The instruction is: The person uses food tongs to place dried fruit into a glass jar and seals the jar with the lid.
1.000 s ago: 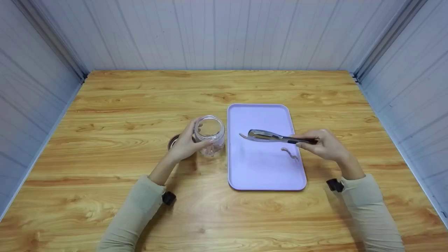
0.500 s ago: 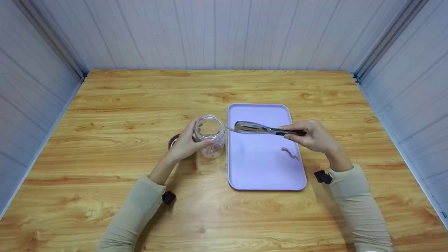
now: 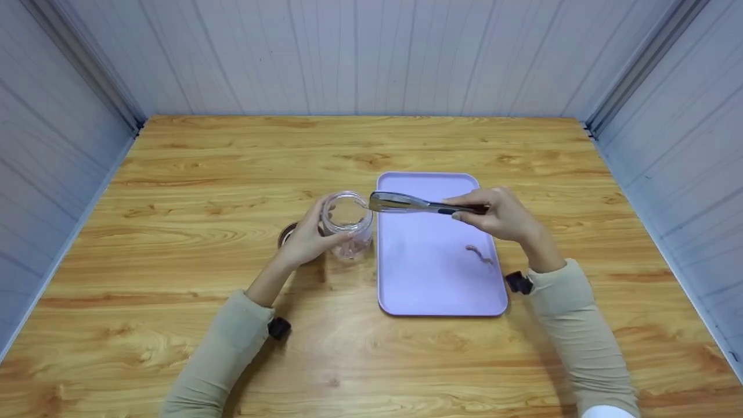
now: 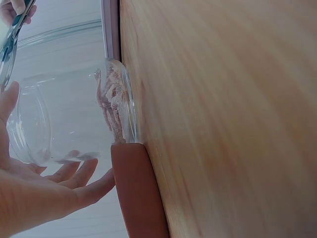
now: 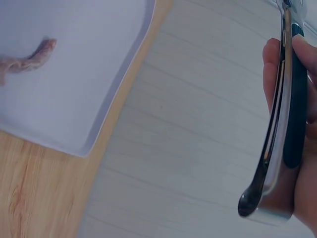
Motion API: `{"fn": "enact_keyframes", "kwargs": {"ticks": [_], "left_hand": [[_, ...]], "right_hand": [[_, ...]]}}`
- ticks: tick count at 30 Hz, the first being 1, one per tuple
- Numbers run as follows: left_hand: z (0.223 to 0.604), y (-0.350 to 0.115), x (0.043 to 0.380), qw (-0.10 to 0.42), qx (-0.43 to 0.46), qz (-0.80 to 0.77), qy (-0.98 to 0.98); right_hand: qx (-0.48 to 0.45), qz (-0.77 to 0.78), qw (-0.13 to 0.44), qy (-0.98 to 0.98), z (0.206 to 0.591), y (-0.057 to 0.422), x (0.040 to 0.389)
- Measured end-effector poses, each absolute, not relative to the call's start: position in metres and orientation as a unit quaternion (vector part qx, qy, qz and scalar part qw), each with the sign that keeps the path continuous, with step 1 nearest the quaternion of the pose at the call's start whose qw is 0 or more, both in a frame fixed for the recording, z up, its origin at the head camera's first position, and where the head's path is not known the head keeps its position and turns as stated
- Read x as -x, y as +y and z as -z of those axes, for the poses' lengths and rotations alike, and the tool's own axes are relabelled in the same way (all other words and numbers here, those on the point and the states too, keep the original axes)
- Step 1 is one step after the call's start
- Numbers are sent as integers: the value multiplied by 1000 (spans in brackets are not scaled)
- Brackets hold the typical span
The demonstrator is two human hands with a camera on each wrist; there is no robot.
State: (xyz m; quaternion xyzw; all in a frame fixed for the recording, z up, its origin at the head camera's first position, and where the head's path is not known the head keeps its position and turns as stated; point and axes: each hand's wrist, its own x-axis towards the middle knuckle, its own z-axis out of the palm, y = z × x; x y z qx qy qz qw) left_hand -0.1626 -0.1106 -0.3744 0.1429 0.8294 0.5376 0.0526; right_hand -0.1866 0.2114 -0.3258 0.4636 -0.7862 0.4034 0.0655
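Note:
My left hand [image 3: 309,238] grips a clear jar [image 3: 354,242] that stands upright and uncapped, fingers and thumb around its upper part. In the left wrist view, several wrinkled reddish-brown strips [image 4: 113,101] lie at the jar's bottom. A pair of metal tongs [image 3: 400,201] is held in my right hand [image 3: 498,216], pinched between thumb and fingers. Their tips are right at the jar's rim, and a thin strip [image 3: 361,203] sticks out of them over the mouth. One more wrinkled strip [image 3: 479,254] lies on the lilac tray [image 3: 429,290].
Just left of the jar, partly behind my left hand, lies a brown lid [image 3: 285,233], seen edge-on in the left wrist view. The tray is close to the jar's right side. Ribbed white walls [image 3: 371,58] enclose the wooden table [image 3: 232,168] at the back and sides.
My right hand has moved left and away from me, carrying the tongs and their strip from above the tray to the jar's mouth. The left hand and jar have stayed in place.

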Motion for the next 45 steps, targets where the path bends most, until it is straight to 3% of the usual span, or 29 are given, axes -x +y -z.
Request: {"fn": "enact_keyframes", "kwargs": {"ticks": [11,22,26,33,45], "left_hand": [[375,-110,164,55,-142,-542,827],[377,-110,164,61,-146,-551,820],[378,-110,165,63,-144,-552,819],[411,-117,183,45,-148,-546,823],[413,-118,184,42,-159,-551,818]], "right_hand": [[-439,-404,44,-801,350,207,207],[-450,-395,56,-799,324,197,186],[-455,-396,74,-794,324,204,185],[-421,-399,80,-810,320,226,181],[-392,-368,112,-836,322,263,170]]}}
